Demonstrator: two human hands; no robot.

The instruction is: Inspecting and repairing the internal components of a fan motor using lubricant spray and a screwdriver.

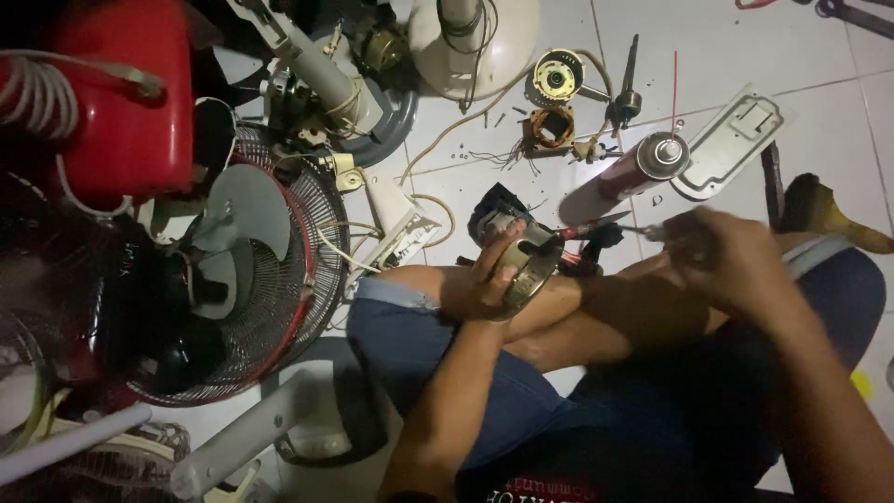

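I see a white tiled floor (pixel 819 56), cluttered left by a fan cage (pixel 279 279). My left hand (pixel 489 279) clamps a round metal ring (pixel 531 270) over my knee; right hand (pixel 722 256) closes on pliers (pixel 596 226); open tiles lie upper right

We see our left hand (pixel 494 279) holding a round metal motor part (pixel 531 270) over our crossed legs. Our right hand (pixel 722 256) grips a thin tool (pixel 596 226) that points at the part. A spray can (pixel 643 163) lies on the white floor (pixel 819 56). A fan cage (pixel 279 279) sits beside our knee.
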